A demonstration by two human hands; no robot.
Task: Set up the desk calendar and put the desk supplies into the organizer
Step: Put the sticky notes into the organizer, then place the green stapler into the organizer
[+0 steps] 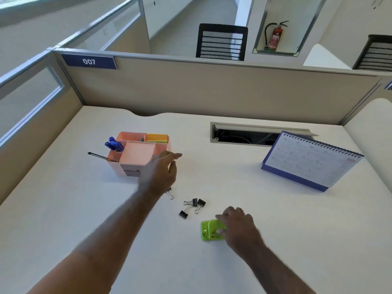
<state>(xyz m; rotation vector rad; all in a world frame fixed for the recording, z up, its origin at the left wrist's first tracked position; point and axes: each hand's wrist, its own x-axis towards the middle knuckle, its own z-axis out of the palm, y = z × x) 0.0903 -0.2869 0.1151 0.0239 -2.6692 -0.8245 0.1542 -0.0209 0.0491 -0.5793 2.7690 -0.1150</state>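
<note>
green hole punch [212, 230] | flat on desk [275, 230] | right hand [239, 225] grips it

Tabletop [63, 209] lies bare at front left & between organizer [137, 154] and calendar [311, 162]. Binder clips [192, 206] sit scattered mid-desk, just beside the green hole punch [212, 230]. Partition wall [212, 92] closes off the back; cable tray slot [244, 135] sits open behind the calendar.

Organizer [137, 154] left, calendar [311, 161] right, clips [192, 205] seemingly between.
</note>
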